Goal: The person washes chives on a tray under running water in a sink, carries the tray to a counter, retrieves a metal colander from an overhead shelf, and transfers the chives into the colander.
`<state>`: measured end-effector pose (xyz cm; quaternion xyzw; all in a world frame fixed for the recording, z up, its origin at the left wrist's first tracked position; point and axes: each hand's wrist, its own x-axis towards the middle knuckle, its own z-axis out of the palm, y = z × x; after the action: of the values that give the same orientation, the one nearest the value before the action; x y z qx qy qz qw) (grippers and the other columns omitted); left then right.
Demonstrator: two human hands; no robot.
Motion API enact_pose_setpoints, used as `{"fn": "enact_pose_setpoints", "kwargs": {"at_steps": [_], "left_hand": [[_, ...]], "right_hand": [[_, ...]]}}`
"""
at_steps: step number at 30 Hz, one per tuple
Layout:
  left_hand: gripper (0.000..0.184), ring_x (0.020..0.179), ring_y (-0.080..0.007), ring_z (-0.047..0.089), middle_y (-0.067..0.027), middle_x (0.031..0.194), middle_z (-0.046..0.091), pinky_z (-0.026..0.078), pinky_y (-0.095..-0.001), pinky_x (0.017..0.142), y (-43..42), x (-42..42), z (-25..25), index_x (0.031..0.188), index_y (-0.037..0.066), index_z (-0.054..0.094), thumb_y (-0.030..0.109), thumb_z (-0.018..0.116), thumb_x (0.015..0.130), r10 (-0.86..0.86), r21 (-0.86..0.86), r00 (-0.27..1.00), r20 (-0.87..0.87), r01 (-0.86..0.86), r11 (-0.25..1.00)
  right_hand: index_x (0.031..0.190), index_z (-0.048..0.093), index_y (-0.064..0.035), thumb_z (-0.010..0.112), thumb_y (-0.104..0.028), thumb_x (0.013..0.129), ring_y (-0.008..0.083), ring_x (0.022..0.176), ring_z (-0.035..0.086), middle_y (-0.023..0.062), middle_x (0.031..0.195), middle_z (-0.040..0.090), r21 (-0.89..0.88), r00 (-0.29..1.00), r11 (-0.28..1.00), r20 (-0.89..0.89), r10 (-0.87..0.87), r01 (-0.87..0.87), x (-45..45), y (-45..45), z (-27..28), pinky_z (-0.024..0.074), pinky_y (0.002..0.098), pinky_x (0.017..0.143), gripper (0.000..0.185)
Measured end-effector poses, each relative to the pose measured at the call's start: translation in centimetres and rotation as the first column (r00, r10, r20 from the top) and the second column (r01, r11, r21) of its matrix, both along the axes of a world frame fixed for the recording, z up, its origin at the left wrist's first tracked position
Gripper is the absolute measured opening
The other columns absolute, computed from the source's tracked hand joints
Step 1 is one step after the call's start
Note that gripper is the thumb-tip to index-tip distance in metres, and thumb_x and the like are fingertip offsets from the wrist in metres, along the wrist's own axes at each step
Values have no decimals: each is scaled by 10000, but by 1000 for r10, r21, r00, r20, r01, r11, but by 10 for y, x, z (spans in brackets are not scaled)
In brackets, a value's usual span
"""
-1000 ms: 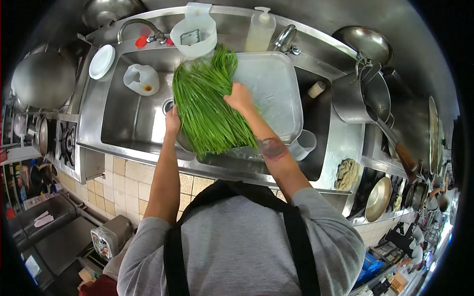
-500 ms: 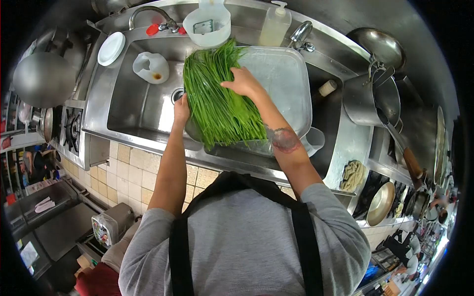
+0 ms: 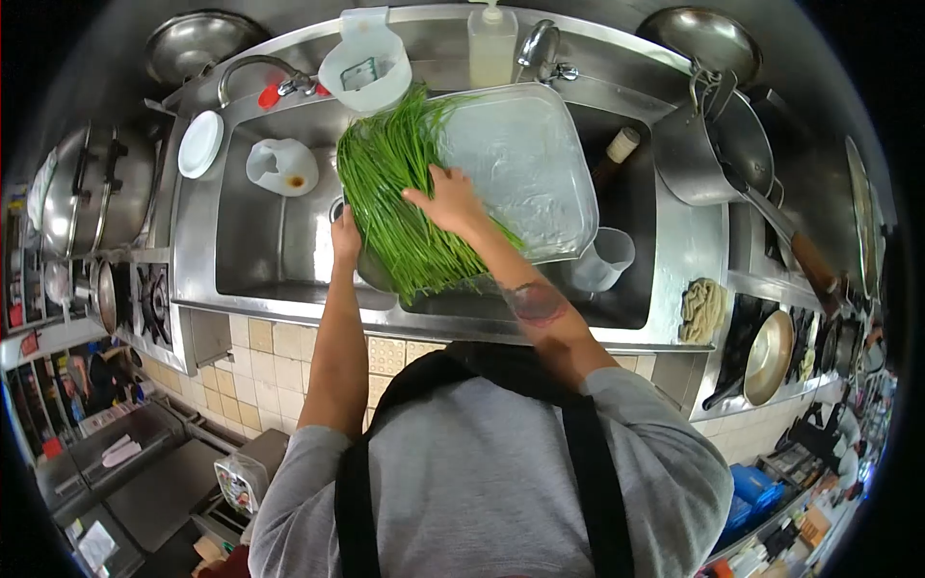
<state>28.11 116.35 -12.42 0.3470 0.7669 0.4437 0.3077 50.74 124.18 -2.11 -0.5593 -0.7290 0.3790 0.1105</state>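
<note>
A wide bundle of long green chives [image 3: 395, 193] lies over the left part of a clear plastic tray [image 3: 511, 144] set across the sink. At the bundle's left edge is my left hand [image 3: 345, 236], closed on the side of the chives; some of its fingers are hidden beneath. My right hand [image 3: 453, 200] rests on top of the bundle's right side, thumb and fingers spread apart. To its right, the tray's wet bottom is exposed.
A cut white jug [image 3: 282, 168] sits in the left sink basin [image 3: 279, 241]. Behind stand a white container [image 3: 366, 72], a soap bottle [image 3: 492, 48] and two faucets. A clear jug [image 3: 602, 260] is in the right basin. A large pot [image 3: 686, 154] and cloth [image 3: 702, 310] are at right.
My right hand has moved toward me and inward over the chives. More tray shows beside the bundle's right edge. My left hand stays at the left edge, while the camera view has shifted.
</note>
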Motion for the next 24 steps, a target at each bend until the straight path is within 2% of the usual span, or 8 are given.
{"fn": "enact_pose_setpoints", "kwargs": {"at_steps": [3, 7, 13, 16, 17, 19, 22, 24], "left_hand": [[499, 662, -172, 495, -103, 712, 583, 412, -341, 649, 1, 3, 8, 889, -95, 584, 349, 369, 962, -4, -42, 1000, 30, 5, 999], [504, 688, -185, 522, -117, 744, 603, 421, -346, 681, -2, 5, 16, 915, -94, 588, 359, 372, 958, -3, -69, 1000, 22, 4, 998], [508, 713, -184, 528, -125, 772, 606, 427, -341, 694, 0, 4, 9, 927, -100, 584, 368, 388, 950, 45, -59, 998, 47, -42, 997], [510, 724, -186, 531, -134, 778, 605, 427, -340, 703, -1, 0, 6, 932, -102, 583, 370, 391, 949, 27, -93, 999, 39, -23, 995], [511, 727, -187, 531, -137, 780, 605, 427, -340, 707, -1, -1, 4, 933, -102, 583, 371, 391, 949, 25, -107, 999, 36, -21, 994], [512, 722, -193, 527, -139, 774, 601, 426, -343, 709, 0, -3, -2, 923, -103, 580, 373, 392, 949, 28, -61, 999, 22, -26, 998], [520, 717, -209, 521, -147, 769, 598, 423, -349, 714, 0, -3, -4, 908, -105, 575, 379, 390, 949, 22, -11, 999, 23, -22, 1000], [522, 717, -214, 523, -151, 767, 599, 422, -351, 712, -2, -1, 1, 910, -105, 573, 383, 389, 948, 9, -22, 999, 48, -8, 1000]], "right_hand": [[1082, 589, 24, 529, -505, 825, 411, 1086, 499, 257, 1225, 485, 24, 983, 993, -151, -108, 113, 48, 22, 45, 432, 462, 881, 592], [993, 625, 8, 551, -425, 824, 370, 1028, 552, 270, 1085, 564, 483, 820, 714, -14, -573, 507, 113, 77, -15, 447, 463, 856, 471], [917, 620, 38, 601, -296, 801, 355, 747, 632, 217, 868, 629, 497, 933, 846, 176, -313, 190, 113, 99, -119, 524, 415, 713, 354], [908, 622, 6, 589, -232, 808, 372, 760, 624, 181, 856, 634, 273, 964, 960, 229, -133, 68, 84, 88, -99, 511, 472, 658, 260], [907, 621, 5, 591, -227, 808, 371, 755, 624, 180, 848, 635, -19, 992, 996, -87, -94, 93, 83, 84, -86, 512, 467, 653, 255], [904, 619, 5, 597, -218, 806, 369, 743, 625, 177, 831, 637, -514, 732, 844, -632, -254, -151, 81, 81, -68, 514, 456, 644, 244], [896, 617, 46, 592, -189, 822, 348, 741, 631, 217, 882, 634, -185, 812, 940, -474, -340, 285, 101, 90, -58, 525, 382, 685, 248], [966, 593, 59, 569, -282, 843, 367, 829, 612, 240, 989, 601, 193, 914, 894, -124, -387, 404, 124, 71, -34, 500, 416, 741, 363]]}}
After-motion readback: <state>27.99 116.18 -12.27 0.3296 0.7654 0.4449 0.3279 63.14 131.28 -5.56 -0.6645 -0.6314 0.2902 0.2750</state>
